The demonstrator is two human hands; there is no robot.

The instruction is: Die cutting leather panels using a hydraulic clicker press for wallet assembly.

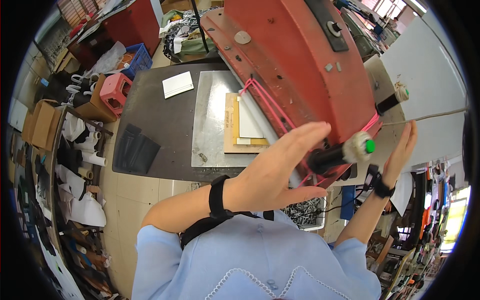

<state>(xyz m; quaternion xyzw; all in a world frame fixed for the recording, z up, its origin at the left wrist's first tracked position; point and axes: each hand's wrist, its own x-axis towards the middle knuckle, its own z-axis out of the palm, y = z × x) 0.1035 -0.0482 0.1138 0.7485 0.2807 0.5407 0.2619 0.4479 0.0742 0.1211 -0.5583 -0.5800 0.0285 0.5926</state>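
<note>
My left hand [270,175] is open, fingers stretched out, beside a black handle [325,160] with pale wrapping and a green button [369,146]; contact is unclear. My right hand [398,152] is open and upright to the right of that handle, below a second black handle [387,106]. Both handles are on a red press machine head [335,90] tied with pink cords. Partly under the head, a wooden die board [228,142] with yellow edging and a white piece [248,125] lies on a metal plate [207,110].
A white card [177,85] lies on the dark table [145,100]. A pink stool [114,92], blue crate [137,62] and cardboard boxes [42,127] stand at the left, near racks of rolls [92,159]. A pale board [435,70] and a cord [435,114] are at the right.
</note>
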